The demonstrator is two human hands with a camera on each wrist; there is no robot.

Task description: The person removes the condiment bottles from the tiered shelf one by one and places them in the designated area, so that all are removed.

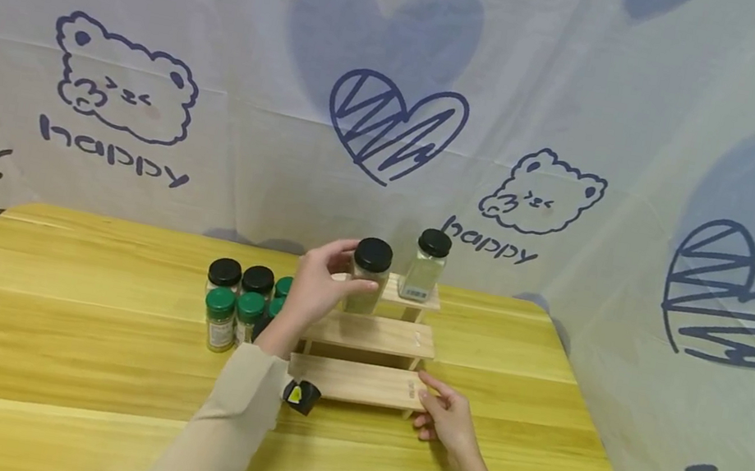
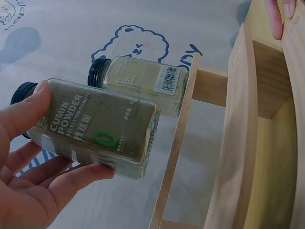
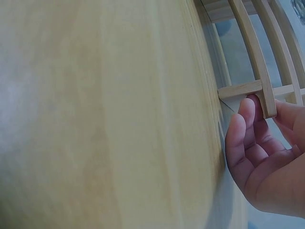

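My left hand [image 1: 318, 284] grips a cumin powder jar [image 2: 102, 129] with a black lid, thumb on one side and fingers on the other. In the head view this spice jar overlaps the top tier of a three-step wooden rack [image 1: 369, 332]. Beside it, a second black-lidded jar [image 1: 424, 272] with pale contents stands on the right end of the top tier. My right hand [image 1: 448, 419] holds the right end of the lowest tier, with the board's end [image 3: 268, 102] between thumb and fingers.
Left of the rack, several spice jars stand grouped on the wooden table [image 1: 63, 366]: black-lidded jars [image 1: 225, 272] behind, green-lidded jars [image 1: 220, 317] in front. A white cloth [image 1: 254, 123] printed with hearts and bears hangs behind the table and along its right side.
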